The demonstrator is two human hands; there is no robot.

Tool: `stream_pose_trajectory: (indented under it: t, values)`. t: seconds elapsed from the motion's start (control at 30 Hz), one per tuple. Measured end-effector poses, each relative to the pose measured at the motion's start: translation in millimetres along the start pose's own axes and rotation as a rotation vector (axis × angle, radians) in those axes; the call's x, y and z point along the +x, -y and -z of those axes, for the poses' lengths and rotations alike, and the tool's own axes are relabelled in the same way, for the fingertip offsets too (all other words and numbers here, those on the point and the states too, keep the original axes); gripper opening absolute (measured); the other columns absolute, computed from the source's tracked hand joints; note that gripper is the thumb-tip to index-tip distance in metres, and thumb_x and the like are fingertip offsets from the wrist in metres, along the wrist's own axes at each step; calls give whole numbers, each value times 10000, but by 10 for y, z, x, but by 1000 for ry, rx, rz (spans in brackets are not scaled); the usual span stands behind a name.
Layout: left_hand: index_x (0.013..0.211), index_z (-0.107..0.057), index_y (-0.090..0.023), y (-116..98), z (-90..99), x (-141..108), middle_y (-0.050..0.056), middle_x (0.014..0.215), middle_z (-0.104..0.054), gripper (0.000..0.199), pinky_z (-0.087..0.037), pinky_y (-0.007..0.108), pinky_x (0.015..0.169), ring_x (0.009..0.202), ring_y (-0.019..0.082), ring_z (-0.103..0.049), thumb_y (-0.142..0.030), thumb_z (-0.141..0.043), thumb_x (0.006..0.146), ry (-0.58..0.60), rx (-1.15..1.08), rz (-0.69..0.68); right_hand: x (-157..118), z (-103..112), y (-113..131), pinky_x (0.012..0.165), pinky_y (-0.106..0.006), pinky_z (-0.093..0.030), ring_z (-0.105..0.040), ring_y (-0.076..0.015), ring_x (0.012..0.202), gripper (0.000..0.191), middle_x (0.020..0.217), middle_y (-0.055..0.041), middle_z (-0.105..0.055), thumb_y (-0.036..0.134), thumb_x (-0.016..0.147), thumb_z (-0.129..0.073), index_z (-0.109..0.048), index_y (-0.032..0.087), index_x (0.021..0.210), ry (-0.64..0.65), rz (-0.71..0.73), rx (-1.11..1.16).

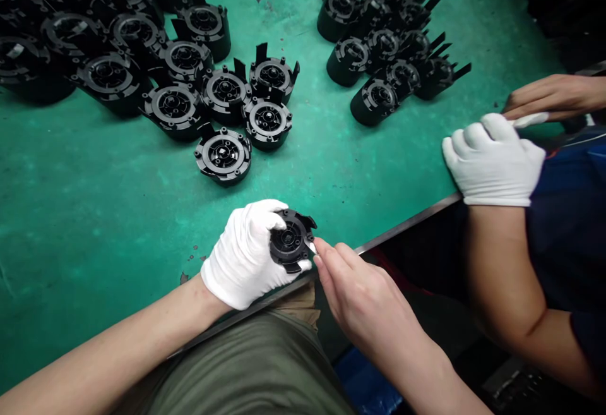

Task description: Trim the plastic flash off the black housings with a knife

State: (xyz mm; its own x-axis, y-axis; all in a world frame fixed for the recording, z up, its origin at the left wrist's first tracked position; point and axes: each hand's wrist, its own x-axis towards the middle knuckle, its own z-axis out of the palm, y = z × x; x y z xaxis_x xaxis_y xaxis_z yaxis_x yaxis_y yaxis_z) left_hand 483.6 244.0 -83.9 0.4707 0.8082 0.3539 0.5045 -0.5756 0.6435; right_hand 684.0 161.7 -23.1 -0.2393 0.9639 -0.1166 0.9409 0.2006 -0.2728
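My left hand point(250, 254), in a white glove, is wrapped round a round black plastic part point(288, 238) near the table's front edge. The part's open face with rings and small posts is turned up toward me. My bare right hand point(357, 285) pinches a small pale tool point(312, 247), whose tip is at the right rim of the part. Most of that tool is hidden by my fingers. Just beyond my left hand, a similar black part point(224, 155) stands on the green table.
Many black parts point(111, 77) stand in a group at the back left of the green table point(118, 194). Another group point(376, 99) stands at the back right. A co-worker's gloved hand point(497, 159) and bare hand point(558, 96) are at the right edge.
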Motion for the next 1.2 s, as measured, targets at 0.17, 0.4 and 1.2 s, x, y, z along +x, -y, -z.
stream_pose_trajectory:
  t: [0.17, 0.4, 1.2]
  values:
    - [1262, -443, -267, 9, -11, 10, 126, 1273, -688, 695, -594, 438, 930, 1132, 314, -731, -530, -881, 791, -2, -5, -10, -19, -16, -36, 522, -330, -420, -623, -168, 635, 333, 881, -38, -633, 274, 1155, -407, -614, 128, 1372, -31, 29, -59]
    - [1267, -438, -263, 35, -22, -16, 136, 1295, -677, 703, -584, 446, 950, 1155, 313, -721, -549, -873, 796, 0, -4, -19, -1, 24, -78, 522, -348, -372, -604, -164, 626, 342, 890, -24, -616, 280, 1165, -375, -606, 132, 1370, 7, 68, -36]
    - [1498, -449, -180, 180, 163, 172, 192, 1399, -671, 845, -560, 528, 1126, 1297, 378, -678, -449, -845, 802, 234, -87, -64, -69, 64, -212, 814, -288, -566, -716, -182, 918, 351, 1058, -76, -715, 244, 1151, -431, -585, 170, 1457, -87, 41, 251]
